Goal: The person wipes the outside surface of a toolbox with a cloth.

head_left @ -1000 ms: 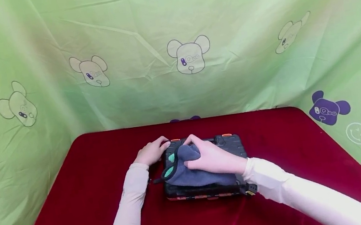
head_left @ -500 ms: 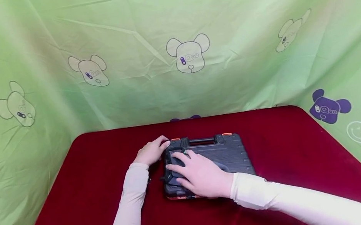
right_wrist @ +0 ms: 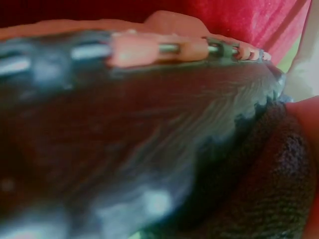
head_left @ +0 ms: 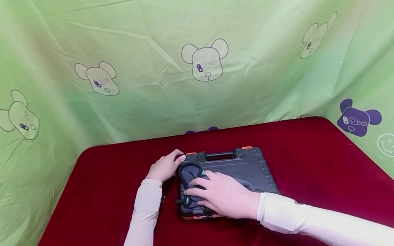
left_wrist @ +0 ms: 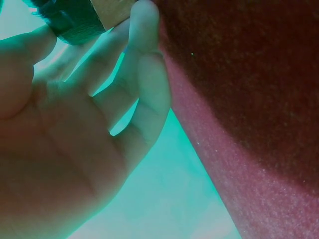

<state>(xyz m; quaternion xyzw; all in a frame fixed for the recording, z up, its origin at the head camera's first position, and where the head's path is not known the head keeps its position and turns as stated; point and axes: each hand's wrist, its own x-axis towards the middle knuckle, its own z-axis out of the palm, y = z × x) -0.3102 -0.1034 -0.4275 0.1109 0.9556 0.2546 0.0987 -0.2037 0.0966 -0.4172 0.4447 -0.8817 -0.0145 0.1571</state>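
A black plastic tool case (head_left: 252, 174) with orange latches lies flat on the table. My left hand (head_left: 163, 167) grips its far left corner; in the left wrist view that hand (left_wrist: 75, 134) has thumb and fingertips about a dark corner with an orange part. On the lid's left side lies a grey-blue cloth (head_left: 190, 173) with a black border, bits of green and a small loop. My right hand (head_left: 223, 193) presses on the cloth with its fingers spread and reaching leftward. The right wrist view has the cloth (right_wrist: 269, 184) bunched beside the case's edge (right_wrist: 124, 109).
The table wears a dark red cover (head_left: 82, 225). A carry handle (head_left: 219, 155) runs along the case's far side. Behind and at both sides hangs a green curtain (head_left: 148, 104) with bear heads printed on it. Orange hinge pieces (right_wrist: 134, 50) line the case's near edge.
My right hand, pinching the cloth up off the lid a second ago, has come down onto it and spread its fingers. The cloth now lies flatter at the left. My left hand stays put.
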